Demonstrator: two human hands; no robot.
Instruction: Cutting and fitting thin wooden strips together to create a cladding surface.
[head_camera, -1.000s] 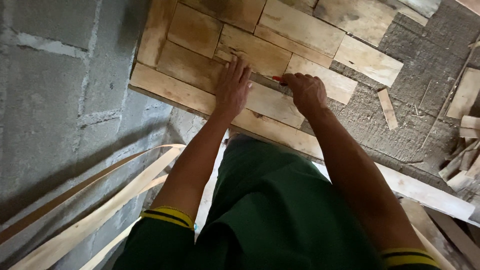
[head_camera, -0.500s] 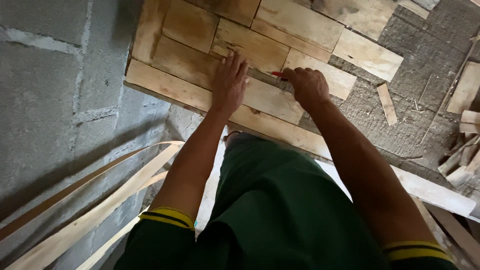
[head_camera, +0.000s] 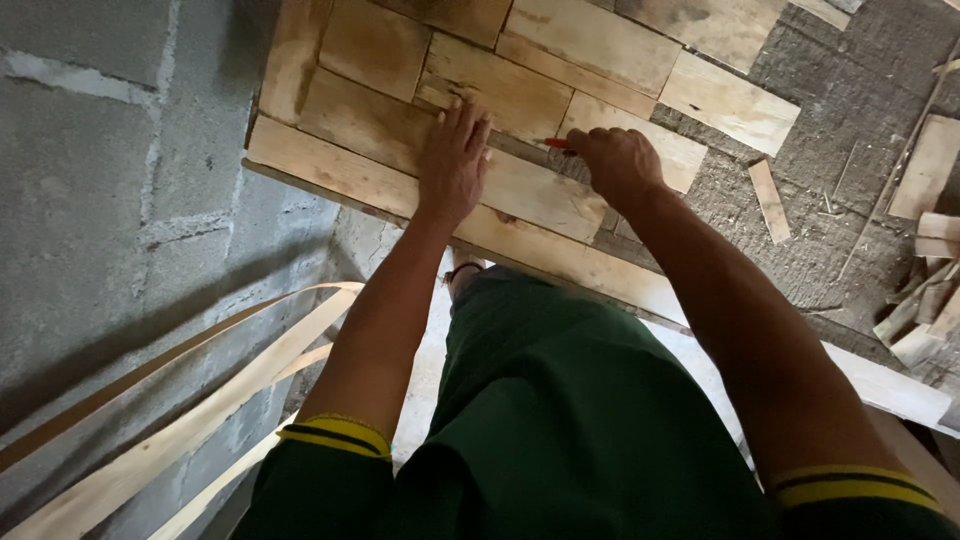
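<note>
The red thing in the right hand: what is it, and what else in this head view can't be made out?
- Red tool: only a tip shows; the closed right hand hides the rest, so its kind is unclear.
- Wood under the left hand: the palm covers that patch of plank.
- Long plank: runs behind the right arm, cut off at the right edge.
- Scraps at the right: too dim to tell apart.

Left hand flat on planks; right hand grips red tool.
</note>
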